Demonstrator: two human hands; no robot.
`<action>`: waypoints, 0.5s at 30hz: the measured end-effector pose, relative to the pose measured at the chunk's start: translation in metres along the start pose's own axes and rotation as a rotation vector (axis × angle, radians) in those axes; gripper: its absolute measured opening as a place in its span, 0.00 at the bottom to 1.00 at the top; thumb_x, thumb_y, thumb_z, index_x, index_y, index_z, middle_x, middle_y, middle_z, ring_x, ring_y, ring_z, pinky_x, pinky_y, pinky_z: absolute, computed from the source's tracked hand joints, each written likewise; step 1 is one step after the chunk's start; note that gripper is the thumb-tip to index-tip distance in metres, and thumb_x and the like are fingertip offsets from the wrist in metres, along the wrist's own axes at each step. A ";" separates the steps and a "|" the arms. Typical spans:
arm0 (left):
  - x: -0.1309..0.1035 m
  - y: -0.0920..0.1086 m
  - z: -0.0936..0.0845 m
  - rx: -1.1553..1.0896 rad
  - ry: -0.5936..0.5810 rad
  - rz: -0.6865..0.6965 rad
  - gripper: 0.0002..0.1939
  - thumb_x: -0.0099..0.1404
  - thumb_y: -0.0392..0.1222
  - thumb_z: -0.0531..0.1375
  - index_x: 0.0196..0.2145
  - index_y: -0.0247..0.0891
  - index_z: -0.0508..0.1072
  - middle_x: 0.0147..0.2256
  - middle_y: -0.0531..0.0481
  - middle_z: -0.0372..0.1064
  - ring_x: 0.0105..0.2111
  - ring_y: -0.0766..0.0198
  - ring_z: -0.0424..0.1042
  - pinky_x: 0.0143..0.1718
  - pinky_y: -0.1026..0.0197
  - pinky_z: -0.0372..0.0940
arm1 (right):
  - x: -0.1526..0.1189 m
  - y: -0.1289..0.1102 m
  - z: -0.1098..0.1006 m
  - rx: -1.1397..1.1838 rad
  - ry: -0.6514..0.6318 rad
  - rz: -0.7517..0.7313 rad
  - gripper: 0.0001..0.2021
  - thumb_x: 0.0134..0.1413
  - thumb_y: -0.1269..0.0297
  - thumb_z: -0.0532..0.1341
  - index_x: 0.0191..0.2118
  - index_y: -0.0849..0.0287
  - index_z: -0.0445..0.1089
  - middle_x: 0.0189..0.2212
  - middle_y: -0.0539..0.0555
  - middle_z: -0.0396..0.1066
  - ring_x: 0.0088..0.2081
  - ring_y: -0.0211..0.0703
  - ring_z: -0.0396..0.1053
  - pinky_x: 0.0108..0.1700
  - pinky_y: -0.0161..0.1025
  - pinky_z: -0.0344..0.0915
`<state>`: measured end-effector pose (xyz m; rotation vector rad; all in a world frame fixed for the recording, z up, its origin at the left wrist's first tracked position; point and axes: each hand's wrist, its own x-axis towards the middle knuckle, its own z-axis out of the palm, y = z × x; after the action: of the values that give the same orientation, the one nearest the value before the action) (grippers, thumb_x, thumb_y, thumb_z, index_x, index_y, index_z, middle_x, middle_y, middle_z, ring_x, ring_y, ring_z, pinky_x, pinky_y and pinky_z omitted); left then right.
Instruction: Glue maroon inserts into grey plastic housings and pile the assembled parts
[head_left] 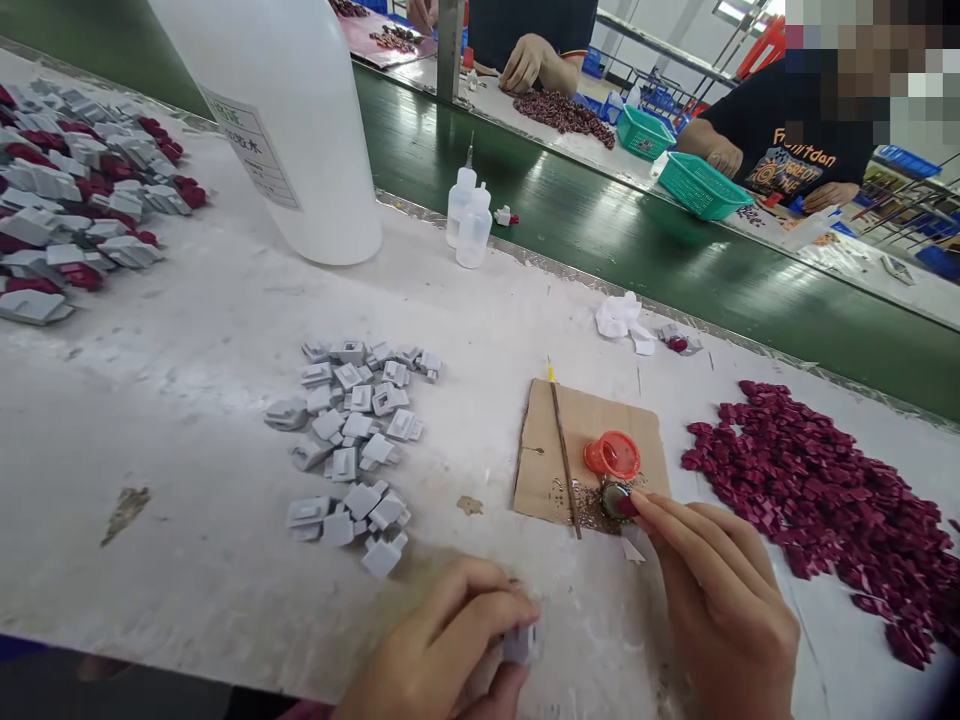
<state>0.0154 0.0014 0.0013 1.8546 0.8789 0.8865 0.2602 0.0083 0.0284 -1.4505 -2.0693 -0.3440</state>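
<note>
Near the front edge my left hand [457,640] pinches a small grey plastic part [518,642] between thumb and fingers. My right hand [716,590] holds a small dark red part [628,504] by its fingertips, over a small round dark cap [615,500] on a piece of cardboard [544,430]. An open red cup [613,456] stands just behind the cap. Left of the cup, a thin brown stick [564,455] lies across the cardboard. Loose grey parts [360,400] lie left of the cardboard, and a heap of dark red parts [825,480] spreads to its right.
A large white bottle [300,130] stands at the back left, with two small squeeze bottles [471,225] to its right. Mixed grey and red parts [82,190] are piled far left. Beyond the green belt [577,220], two people work beside teal baskets [701,185].
</note>
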 end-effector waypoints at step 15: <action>0.012 0.006 0.013 0.168 0.261 0.150 0.13 0.57 0.23 0.58 0.37 0.36 0.74 0.31 0.48 0.76 0.32 0.62 0.74 0.35 0.64 0.73 | -0.026 -0.024 -0.014 0.303 -0.029 0.127 0.05 0.60 0.68 0.60 0.41 0.55 0.71 0.29 0.49 0.74 0.28 0.37 0.73 0.30 0.32 0.71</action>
<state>0.0338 0.0035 0.0045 1.9986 1.0081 1.2000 0.2491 -0.0277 0.0267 -1.3971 -1.9402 0.0410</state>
